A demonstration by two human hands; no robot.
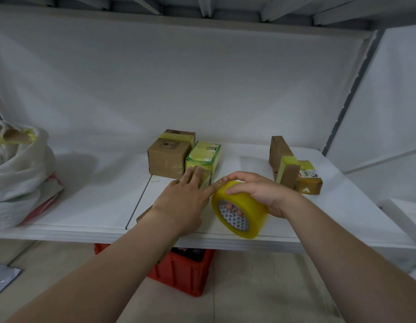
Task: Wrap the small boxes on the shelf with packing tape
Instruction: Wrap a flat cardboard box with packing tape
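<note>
Left hand [186,199] flat, fingers straight, fingertips pressing the near face of the green box [203,155]. Right hand [260,192] grasps the tape roll [242,208], fingers curled over the rim and through the core. The roll sits just right of the left hand, touching its index finger. It stands on edge over the front of the shelf [85,206], tilted, its open core facing the camera.

Green box: just beyond the left fingertips, long axis running away from the hands toward the back wall [202,89], narrow end facing the hands, yellowish tape over it. The brown box [167,157] touches its left side; it has tape across the top and a fragile mark.

Beyond and right of the right hand: upright carton [279,155] with a tape band, and a flat parcel [310,180] with a label lying just beside it. A cardboard edge [142,214] shows under the left forearm.

Shelf white, white wall behind it, grey shelf beams above, tiled floor [260,287] below.

Far left of the left hand: white bag [20,178] with a taped box [15,135] poking out of the top. Under the shelf, below the left forearm: red crate [186,273]; I can't tell what is in it.
</note>
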